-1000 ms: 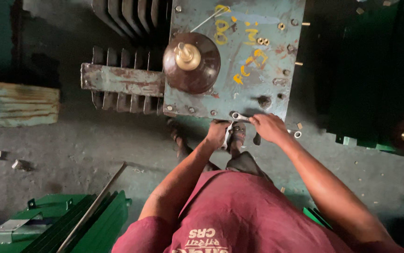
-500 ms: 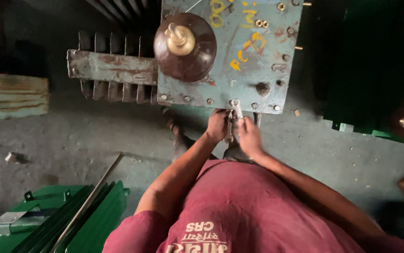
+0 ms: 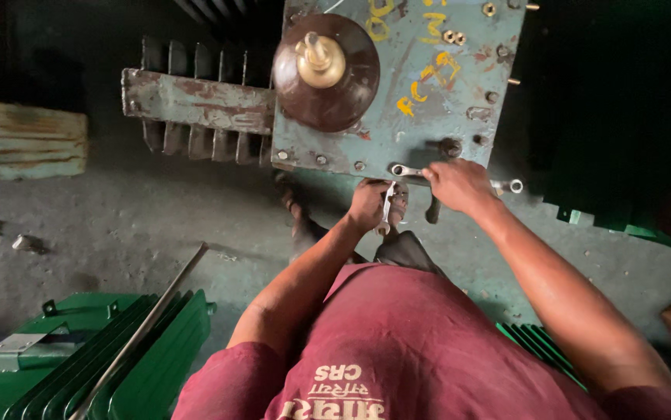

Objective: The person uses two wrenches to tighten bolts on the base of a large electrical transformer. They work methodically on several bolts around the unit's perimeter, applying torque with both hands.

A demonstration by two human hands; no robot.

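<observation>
Head view: two spanners, two hands. Left hand (image 3: 368, 204) closed round one bright steel spanner (image 3: 386, 208), held upright just below the lid's near edge. Right hand (image 3: 460, 185) closed over a second spanner (image 3: 407, 170) lying flat along that edge, ring ends showing either side of the fist. Lid (image 3: 421, 93) is flat, grey-blue painted steel, scuffed, yellow chalk marks, several bolts. One brown glossy dome-shaped insulator (image 3: 326, 71) with a brass stud. Rusty ribbed fins (image 3: 195, 101) at left. Concrete floor (image 3: 117, 225), dusty.
</observation>
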